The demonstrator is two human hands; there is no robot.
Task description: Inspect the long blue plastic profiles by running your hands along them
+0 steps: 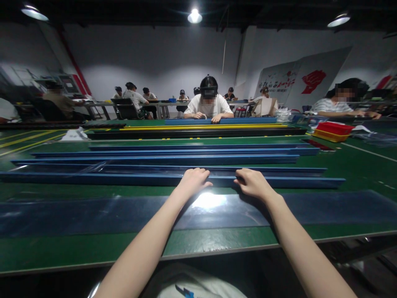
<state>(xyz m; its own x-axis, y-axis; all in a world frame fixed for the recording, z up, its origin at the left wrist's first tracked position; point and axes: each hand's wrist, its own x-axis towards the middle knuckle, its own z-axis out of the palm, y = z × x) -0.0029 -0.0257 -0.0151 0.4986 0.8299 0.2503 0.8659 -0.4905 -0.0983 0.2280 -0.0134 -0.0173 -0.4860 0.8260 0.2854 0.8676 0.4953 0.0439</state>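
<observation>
A glossy green tabletop (217, 244) spans the view, with a clear plastic strip (77, 215) along its near edge. Just beyond it lies a long blue rail (294, 182). The wearer's left hand (196, 181) and right hand (252, 182) are at its middle, fingers curled; whether either grips it I cannot tell. More blue rails (170, 159) lie behind. Across sits a person in white (209, 105); a hanging lamp (194, 16) lights a pale wall (149, 54).
</observation>
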